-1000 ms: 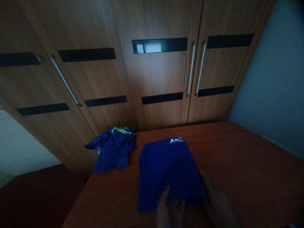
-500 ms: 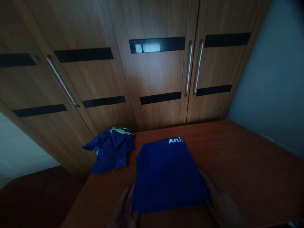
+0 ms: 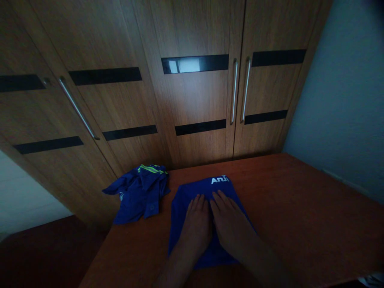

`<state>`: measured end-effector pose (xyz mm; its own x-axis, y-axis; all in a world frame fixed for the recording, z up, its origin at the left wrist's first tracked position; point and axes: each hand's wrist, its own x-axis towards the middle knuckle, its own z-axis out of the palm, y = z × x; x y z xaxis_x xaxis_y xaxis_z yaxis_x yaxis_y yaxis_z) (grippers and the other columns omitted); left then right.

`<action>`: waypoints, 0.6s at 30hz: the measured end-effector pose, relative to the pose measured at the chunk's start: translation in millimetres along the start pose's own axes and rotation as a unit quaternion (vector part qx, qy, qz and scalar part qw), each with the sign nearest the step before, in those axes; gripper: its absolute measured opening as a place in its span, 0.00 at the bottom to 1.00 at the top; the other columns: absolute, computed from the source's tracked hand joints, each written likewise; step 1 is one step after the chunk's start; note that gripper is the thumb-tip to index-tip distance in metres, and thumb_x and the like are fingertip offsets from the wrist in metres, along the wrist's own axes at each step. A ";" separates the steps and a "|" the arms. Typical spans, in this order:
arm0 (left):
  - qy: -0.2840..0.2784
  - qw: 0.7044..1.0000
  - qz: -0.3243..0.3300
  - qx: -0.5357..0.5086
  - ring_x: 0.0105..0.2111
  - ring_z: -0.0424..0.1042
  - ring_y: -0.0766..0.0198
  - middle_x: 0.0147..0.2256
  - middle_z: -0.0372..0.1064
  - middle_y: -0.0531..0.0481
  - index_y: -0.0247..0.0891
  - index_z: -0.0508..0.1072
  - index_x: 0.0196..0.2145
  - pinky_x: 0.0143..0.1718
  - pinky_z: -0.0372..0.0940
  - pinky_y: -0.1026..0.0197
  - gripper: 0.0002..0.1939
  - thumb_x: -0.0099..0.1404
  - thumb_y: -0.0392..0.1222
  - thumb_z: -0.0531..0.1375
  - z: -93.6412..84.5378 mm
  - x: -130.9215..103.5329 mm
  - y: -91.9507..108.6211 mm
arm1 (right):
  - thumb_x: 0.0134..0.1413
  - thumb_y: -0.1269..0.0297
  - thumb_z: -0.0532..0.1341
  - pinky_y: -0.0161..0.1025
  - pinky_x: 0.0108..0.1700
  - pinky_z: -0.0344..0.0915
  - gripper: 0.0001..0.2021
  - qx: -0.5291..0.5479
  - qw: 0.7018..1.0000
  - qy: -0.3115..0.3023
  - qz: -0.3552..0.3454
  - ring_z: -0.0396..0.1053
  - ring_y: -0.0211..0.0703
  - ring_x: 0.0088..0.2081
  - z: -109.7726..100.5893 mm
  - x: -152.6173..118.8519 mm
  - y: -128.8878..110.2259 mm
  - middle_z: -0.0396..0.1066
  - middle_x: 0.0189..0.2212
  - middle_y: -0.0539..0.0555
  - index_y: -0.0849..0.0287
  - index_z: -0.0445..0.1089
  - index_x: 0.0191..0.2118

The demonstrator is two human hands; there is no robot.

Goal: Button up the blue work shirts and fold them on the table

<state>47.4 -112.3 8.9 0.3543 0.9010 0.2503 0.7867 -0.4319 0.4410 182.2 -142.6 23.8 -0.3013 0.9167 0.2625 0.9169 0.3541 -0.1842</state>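
Observation:
A folded blue garment lies flat on the reddish-brown table, white letters showing along its far edge. My left hand rests palm down on the middle of the cloth, fingers stretched toward the far side. Beside it, close at the thumbs, my right hand lies flat on the same cloth, also open. The hands and forearms hide much of the garment's middle and its near right part.
Left of the folded garment lies a crumpled blue garment with yellow-green stripes and a button. A wooden wardrobe with metal handles stands along the table's back edge. On the right is a pale wall.
Both hands have moved from the garment's left and right sides onto its top, side by side near the middle. The garment stays in about the same place.

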 end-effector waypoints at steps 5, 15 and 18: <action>-0.024 0.970 0.006 0.242 0.62 0.51 0.44 0.61 0.54 0.29 0.23 0.65 0.55 0.62 0.49 0.43 0.24 0.64 0.36 0.50 15.2 16.6 -28.6 | 0.61 0.68 0.47 0.57 0.63 0.45 0.24 -0.060 0.998 -0.024 0.019 0.49 0.57 0.64 34.8 11.3 30.0 0.53 0.63 0.66 0.71 0.60 0.60; 0.025 0.977 0.043 0.208 0.65 0.42 0.46 0.66 0.42 0.35 0.37 0.54 0.64 0.61 0.49 0.42 0.32 0.68 0.57 0.48 30.0 -2.5 -75.1 | 0.64 0.50 0.43 0.57 0.64 0.41 0.29 -0.032 0.999 0.013 0.017 0.42 0.52 0.66 63.2 -17.8 74.9 0.45 0.66 0.56 0.59 0.50 0.66; 0.015 0.979 0.039 0.197 0.65 0.42 0.46 0.66 0.43 0.36 0.37 0.54 0.64 0.61 0.49 0.42 0.32 0.68 0.57 0.47 30.5 -1.9 -75.6 | 0.63 0.48 0.44 0.57 0.64 0.41 0.30 -0.020 0.999 -0.024 0.023 0.45 0.52 0.65 65.3 -15.1 75.5 0.47 0.66 0.57 0.60 0.52 0.65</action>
<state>2.7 -80.2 -51.3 0.4111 0.8618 0.2971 0.8939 -0.4450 0.0538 238.9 -117.6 -56.0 -0.2694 0.9403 0.2081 0.9397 0.3039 -0.1568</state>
